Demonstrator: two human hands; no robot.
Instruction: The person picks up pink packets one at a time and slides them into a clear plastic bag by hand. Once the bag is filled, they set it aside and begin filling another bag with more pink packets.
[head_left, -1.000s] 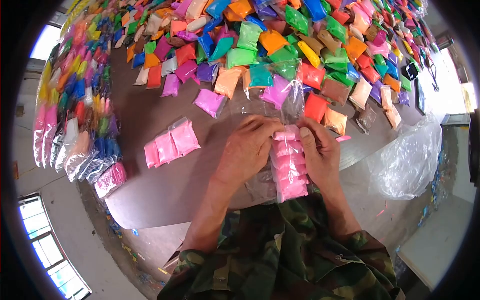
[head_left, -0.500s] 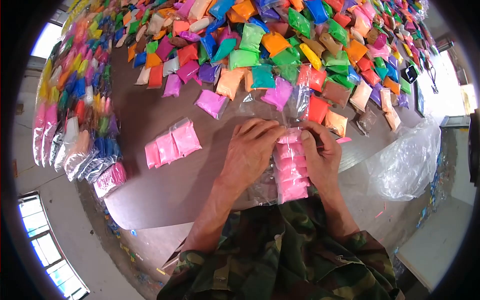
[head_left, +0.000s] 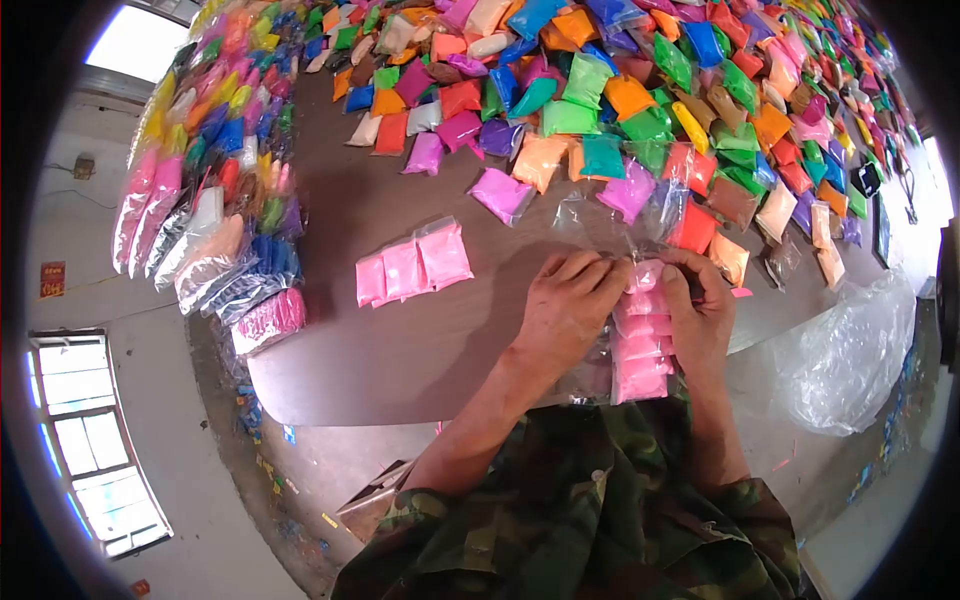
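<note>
In front of me is a strip of pink packets, several joined one above another, hanging toward the table's front edge. My left hand is closed, its fingertips pinching the strip's upper left side. On the upper right side, the thumb and curled fingers of my right hand grip the same strip. Clear plastic film lies beside and behind the strip, partly hidden by my left hand. Left of my hands, a row of three pink packets rests flat on the table.
A large heap of colourful packets covers the table's far side. Long bundles of bagged packets are stacked along the left edge. A crumpled clear plastic bag hangs at the right edge. A purple packet lies near the heap's front.
My view has turned, so the table and both hands appear farther right in the picture. Both hands keep their grip on the pink strip, with little visible finger movement.
</note>
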